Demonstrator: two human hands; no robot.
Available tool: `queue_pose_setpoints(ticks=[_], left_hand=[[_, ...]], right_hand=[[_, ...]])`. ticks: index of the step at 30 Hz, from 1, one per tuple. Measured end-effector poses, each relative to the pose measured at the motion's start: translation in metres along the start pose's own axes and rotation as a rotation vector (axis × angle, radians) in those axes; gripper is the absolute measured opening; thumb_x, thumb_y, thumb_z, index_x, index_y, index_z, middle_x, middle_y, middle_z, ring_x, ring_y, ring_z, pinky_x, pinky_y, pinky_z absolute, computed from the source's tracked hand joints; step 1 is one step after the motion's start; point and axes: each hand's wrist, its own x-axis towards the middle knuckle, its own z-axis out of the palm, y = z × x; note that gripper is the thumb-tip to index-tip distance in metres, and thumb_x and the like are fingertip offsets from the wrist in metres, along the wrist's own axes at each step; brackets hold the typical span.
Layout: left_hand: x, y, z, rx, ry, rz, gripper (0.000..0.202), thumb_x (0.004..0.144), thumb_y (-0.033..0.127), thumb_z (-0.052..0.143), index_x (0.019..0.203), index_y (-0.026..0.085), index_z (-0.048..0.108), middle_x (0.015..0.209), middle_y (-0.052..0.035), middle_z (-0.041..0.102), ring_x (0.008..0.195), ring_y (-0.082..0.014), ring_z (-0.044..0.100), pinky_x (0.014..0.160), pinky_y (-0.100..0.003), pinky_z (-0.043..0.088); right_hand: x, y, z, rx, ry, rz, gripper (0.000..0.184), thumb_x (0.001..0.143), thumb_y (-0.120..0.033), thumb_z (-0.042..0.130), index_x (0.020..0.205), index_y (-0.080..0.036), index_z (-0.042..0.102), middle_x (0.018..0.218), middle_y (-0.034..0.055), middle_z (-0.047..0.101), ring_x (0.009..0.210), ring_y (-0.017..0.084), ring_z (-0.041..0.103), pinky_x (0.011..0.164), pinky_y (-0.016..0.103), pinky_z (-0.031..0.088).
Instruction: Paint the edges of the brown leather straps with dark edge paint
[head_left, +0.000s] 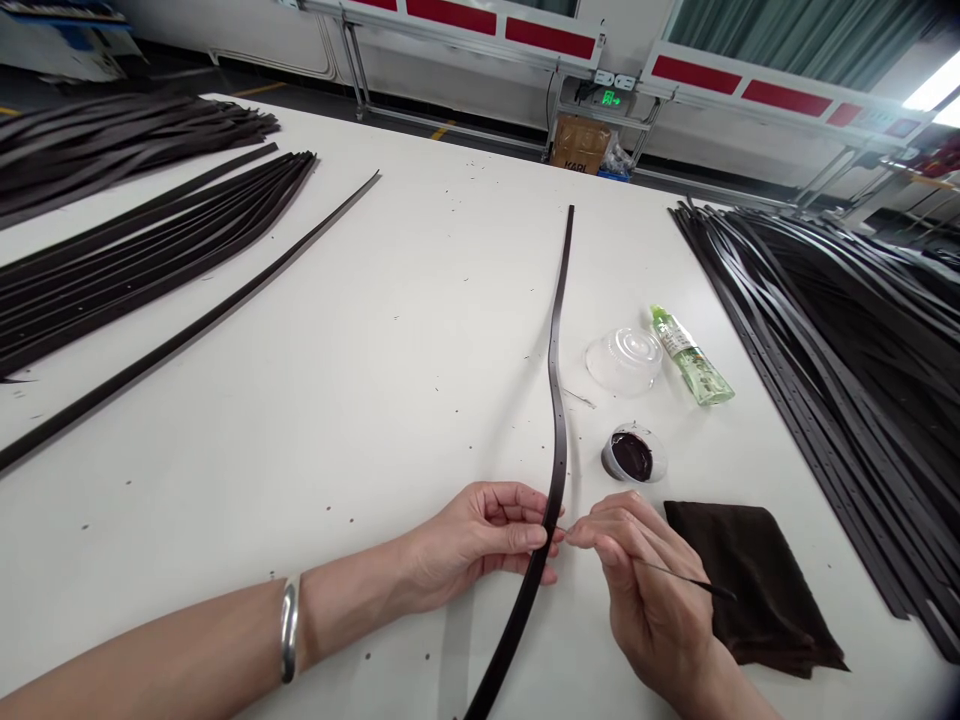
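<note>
My left hand [502, 535] pinches a long dark belt strap [558, 440] between thumb and fingers. The strap has small holes along it and curves from the front edge of view up towards the far side. In my right hand [652, 575] is a thin, pen-like tool [694, 582] with a dark back end. Its front end points at the strap's right edge, close to my left fingertips; whether it touches cannot be made out. Beyond my right hand stands a small clear cup [634, 453] of dark, paint-like liquid. A folded dark brown cloth [757, 580] lies to its right.
An upturned clear plastic cup [624, 360] and a green squeeze bottle [691, 356] lie beyond the liquid. Many dark straps [810, 400] are piled at right, more straps [150, 240] at left. One single strap [225, 310] lies alone on the white table [337, 400].
</note>
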Motion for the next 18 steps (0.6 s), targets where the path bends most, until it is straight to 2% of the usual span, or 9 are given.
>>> queue_pose_setpoints(ticks=[8, 13, 15, 18], left_hand=[[0.0, 0.0, 0.0, 0.001, 0.007, -0.002, 0.016, 0.082, 0.017, 0.072, 0.097, 0.014, 0.067, 0.088, -0.0062, 0.066, 0.083, -0.0157, 0.061, 0.084, -0.039, 0.057], [-0.001, 0.0, 0.002, -0.008, 0.006, 0.004, 0.013, 0.082, 0.017, 0.072, 0.094, 0.013, 0.068, 0.085, -0.0048, 0.066, 0.082, -0.0148, 0.062, 0.083, -0.037, 0.057], [-0.001, 0.0, 0.002, -0.02, 0.02, -0.007, 0.014, 0.082, 0.016, 0.073, 0.094, 0.013, 0.068, 0.088, -0.0056, 0.067, 0.084, -0.0151, 0.062, 0.084, -0.037, 0.056], [-0.001, 0.0, 0.0, -0.048, 0.044, -0.033, 0.017, 0.08, 0.016, 0.074, 0.095, 0.014, 0.068, 0.093, -0.0069, 0.069, 0.087, -0.0153, 0.063, 0.087, -0.039, 0.056]], right_hand=[[-0.001, 0.0, 0.0, -0.028, -0.018, 0.025, 0.027, 0.091, 0.003, 0.04, 0.101, -0.017, 0.055, 0.079, 0.0049, 0.066, 0.073, 0.019, 0.059, 0.067, 0.035, 0.044], [-0.005, 0.0, -0.002, 0.03, -0.055, 0.054, 0.027, 0.092, 0.001, 0.039, 0.101, -0.016, 0.058, 0.082, 0.0054, 0.067, 0.075, 0.019, 0.061, 0.068, 0.036, 0.045], [-0.009, 0.0, -0.004, 0.084, -0.001, 0.113, 0.027, 0.095, -0.002, 0.038, 0.1, -0.017, 0.06, 0.084, 0.0051, 0.068, 0.074, 0.018, 0.063, 0.067, 0.035, 0.047], [-0.014, 0.001, -0.005, 0.113, 0.19, 0.273, 0.031, 0.099, -0.008, 0.034, 0.1, -0.018, 0.063, 0.09, 0.0049, 0.069, 0.073, 0.015, 0.066, 0.069, 0.032, 0.052]])
